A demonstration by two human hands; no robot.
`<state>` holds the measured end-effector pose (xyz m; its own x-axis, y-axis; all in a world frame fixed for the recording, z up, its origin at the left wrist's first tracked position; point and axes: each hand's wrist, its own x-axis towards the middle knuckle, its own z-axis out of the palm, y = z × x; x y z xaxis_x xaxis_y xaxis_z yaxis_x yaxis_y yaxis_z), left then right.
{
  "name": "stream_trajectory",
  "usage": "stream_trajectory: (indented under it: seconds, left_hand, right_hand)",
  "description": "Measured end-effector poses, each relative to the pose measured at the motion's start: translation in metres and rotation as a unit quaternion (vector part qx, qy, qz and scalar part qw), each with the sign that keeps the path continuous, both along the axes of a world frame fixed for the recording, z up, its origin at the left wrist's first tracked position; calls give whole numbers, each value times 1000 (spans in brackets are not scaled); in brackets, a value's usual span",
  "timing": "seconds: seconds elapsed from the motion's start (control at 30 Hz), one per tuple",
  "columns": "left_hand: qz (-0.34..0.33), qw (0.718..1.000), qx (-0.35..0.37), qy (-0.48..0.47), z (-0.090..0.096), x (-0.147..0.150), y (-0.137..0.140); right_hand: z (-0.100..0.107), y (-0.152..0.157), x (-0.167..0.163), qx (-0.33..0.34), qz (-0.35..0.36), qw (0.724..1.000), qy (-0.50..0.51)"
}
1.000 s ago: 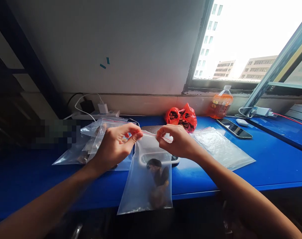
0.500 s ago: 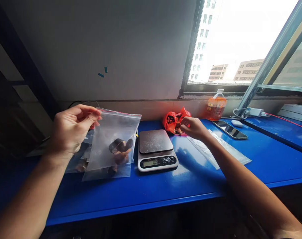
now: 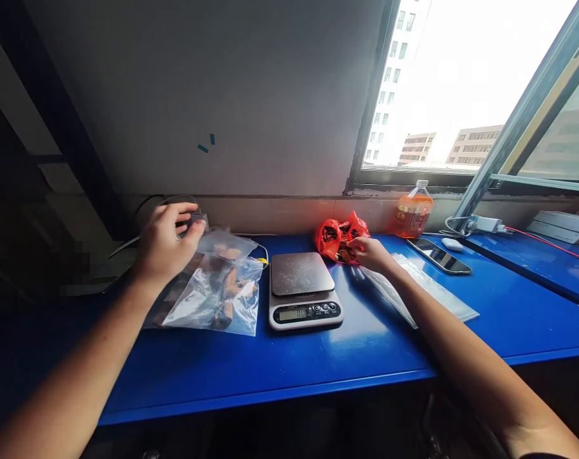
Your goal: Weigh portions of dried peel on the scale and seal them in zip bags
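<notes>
My left hand (image 3: 172, 239) is raised with thumb and fingers apart, holding nothing. Just below and to its right, clear zip-lock bags (image 3: 207, 303) with dark brown pieces inside lie overlapped on the blue table. My right hand (image 3: 371, 253) is at the mouth of a red plastic bag (image 3: 328, 237) filled with brown, dried-looking pieces (image 3: 343, 254). Its fingers are drawn together there; whatever lies between them is hidden. Between the hands stands a kitchen scale (image 3: 303, 284), its metal plate bare apart from light specks.
Flat clear bags (image 3: 435, 290) lie under my right forearm. Behind them are a phone (image 3: 439, 256), a white earbud case (image 3: 452, 244) and a bottle of orange drink (image 3: 414, 210). A charger (image 3: 487, 224) with cables sits by the metal frame. The blue table's front edge (image 3: 270, 392) runs across below.
My left hand has let go of the zip-lock bag, which now lies on the other bags, and its fingers have opened. My right hand stays at the red bag, slightly lower.
</notes>
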<state>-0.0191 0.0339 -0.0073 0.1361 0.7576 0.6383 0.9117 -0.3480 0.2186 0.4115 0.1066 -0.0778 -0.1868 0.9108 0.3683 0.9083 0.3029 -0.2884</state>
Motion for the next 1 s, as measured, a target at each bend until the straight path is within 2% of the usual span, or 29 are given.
stream_trajectory:
  seconds: [0.07, 0.2, 0.27, 0.37, 0.5, 0.67, 0.73, 0.83, 0.9, 1.0]
  left_hand:
    - [-1, 1000, -5, 19, -8, 18, -3]
    - [-10, 982, -142, 124, -24, 36, -3]
    - [7, 978, -159, 134, -25, 38, -4]
    - [22, 994, -91, 59, -18, 38, -7]
    - [-27, 997, 33, -66, -7, 42, -18]
    - [-29, 988, 51, -146, -4, 52, -31]
    - [-62, 993, 4, -102, -6, 55, -33]
    - [-93, 984, -146, 50, -11, 55, -32]
    - [-61, 962, -235, 126, -16, 53, -29]
    - [-24, 942, -290, 167, -18, 46, -26]
  right_hand:
    - [-3, 2, -1, -5, 1, 1000, -14]
    - [-6, 8, 2, 6, -20, 999, -39]
    - [-4, 11, 5, 16, -50, 998, -47]
    - [6, 17, 9, 30, -93, 994, -49]
    - [20, 27, 3, 57, -126, 989, -48]
    - [21, 38, -20, 61, -88, 992, -73]
    - [19, 44, -26, 47, -66, 994, -74]
    - [17, 55, -28, 20, -52, 997, -58]
    - [17, 63, -28, -2, -48, 998, -40]
    - [16, 74, -31, -37, -34, 999, -12]
